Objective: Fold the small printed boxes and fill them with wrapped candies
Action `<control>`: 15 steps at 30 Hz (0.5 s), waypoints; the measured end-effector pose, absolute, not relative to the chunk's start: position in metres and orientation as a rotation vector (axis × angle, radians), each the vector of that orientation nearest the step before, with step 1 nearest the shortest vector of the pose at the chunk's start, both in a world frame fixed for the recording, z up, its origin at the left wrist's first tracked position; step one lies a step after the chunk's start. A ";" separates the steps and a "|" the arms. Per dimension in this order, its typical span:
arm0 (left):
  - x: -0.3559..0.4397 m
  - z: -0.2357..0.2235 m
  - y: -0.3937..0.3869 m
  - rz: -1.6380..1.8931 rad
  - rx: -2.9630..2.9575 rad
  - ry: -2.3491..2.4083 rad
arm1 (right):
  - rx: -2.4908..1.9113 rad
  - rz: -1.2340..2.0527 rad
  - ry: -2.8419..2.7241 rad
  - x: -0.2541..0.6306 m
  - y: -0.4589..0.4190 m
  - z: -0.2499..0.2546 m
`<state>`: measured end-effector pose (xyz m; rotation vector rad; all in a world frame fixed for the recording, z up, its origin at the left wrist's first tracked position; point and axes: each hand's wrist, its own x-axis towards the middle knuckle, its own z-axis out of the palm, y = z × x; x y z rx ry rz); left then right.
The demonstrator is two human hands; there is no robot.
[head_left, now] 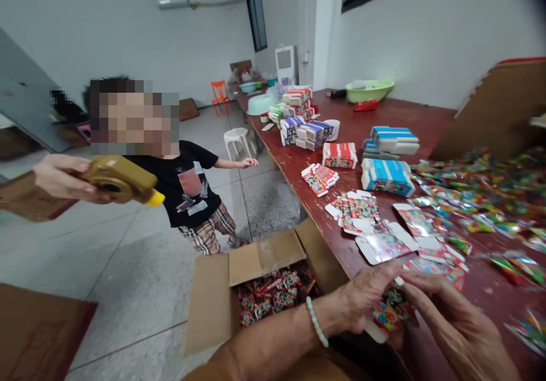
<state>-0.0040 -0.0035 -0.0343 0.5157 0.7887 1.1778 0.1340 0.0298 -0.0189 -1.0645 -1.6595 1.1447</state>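
At the near edge of the dark red table (384,114), my left hand (362,304) and my right hand (452,324) are both closed around a small colourful printed carton (390,313). A bead bracelet (316,321) circles my left wrist. Just beyond my fingers lie flat, unfolded printed cartons (384,239) in loose piles. Heaps of shiny wrapped sweets (482,193) spread across the table to the right.
An open cardboard box (260,290) of filled packs sits on the floor at left. A small person (187,182) stands nearby; another person's hand (60,179) holds a gold toy (121,179). Stacked cartons (388,176), bowls (369,90), stools and a brown cardboard sheet (499,108) stand farther off.
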 end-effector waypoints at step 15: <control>-0.015 -0.017 -0.018 1.009 0.902 0.879 | -0.997 1.249 -1.769 0.141 0.042 -0.018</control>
